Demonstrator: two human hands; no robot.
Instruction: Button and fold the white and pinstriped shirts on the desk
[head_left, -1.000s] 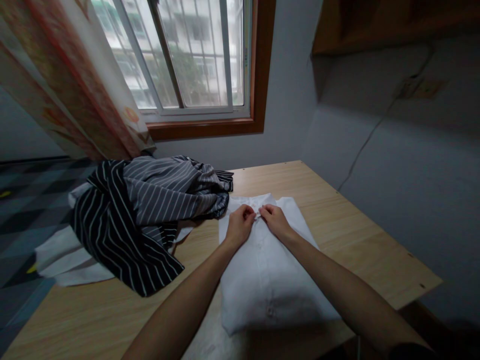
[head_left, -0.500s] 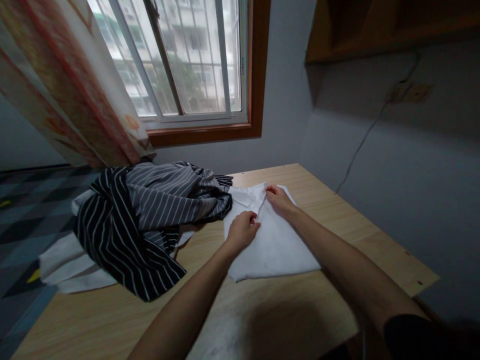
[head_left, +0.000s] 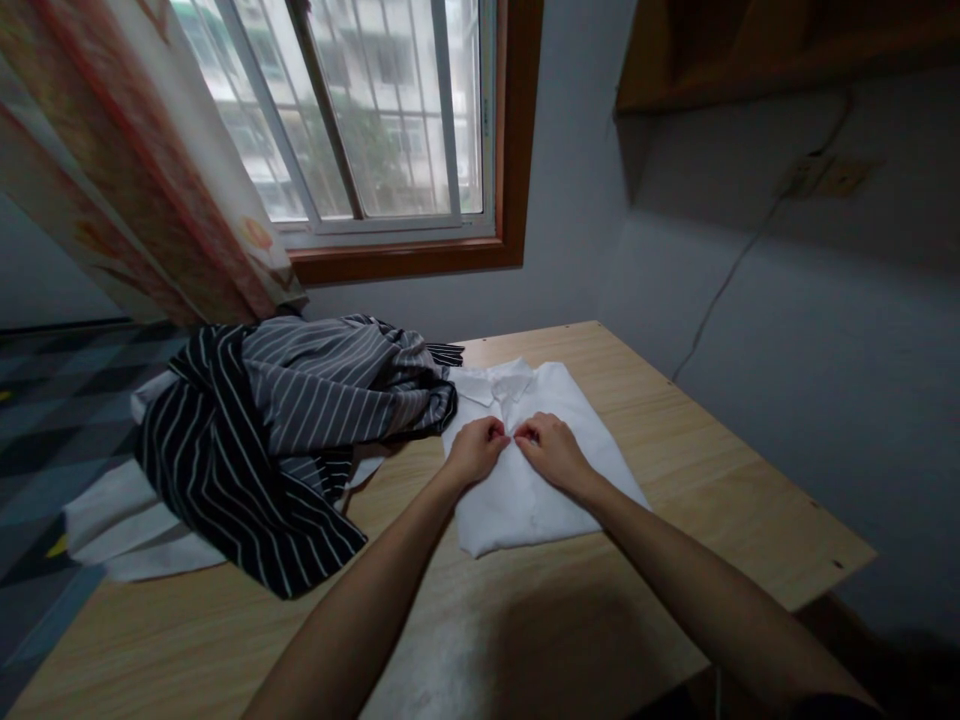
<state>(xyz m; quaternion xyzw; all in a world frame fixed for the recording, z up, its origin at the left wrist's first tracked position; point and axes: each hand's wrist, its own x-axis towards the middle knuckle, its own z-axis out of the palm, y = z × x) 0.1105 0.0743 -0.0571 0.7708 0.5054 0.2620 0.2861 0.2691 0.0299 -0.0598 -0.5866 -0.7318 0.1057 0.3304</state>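
Observation:
A folded white collared shirt [head_left: 559,500] lies flat on the wooden table [head_left: 712,480], its collar toward the window. On the shirt's front, below the collar, my left hand [head_left: 480,450] pinches the cloth with thumb and fingers together. Close beside it, my right hand [head_left: 553,450] also pinches the shirt, its fingertips almost meeting those of the left. What lies right between the fingertips is too small to make out.
Left of the shirt sits a heap of striped black and grey cloth [head_left: 337,390], with white fabric [head_left: 150,535] under it hanging past the table's left edge. A curtain [head_left: 172,180] hangs by the window [head_left: 390,130]. A wall shelf [head_left: 720,90] juts out at upper right.
My right hand has come from the collar down toward me and to the left hand. The left hand has shifted slightly left. The collar shows more fully now.

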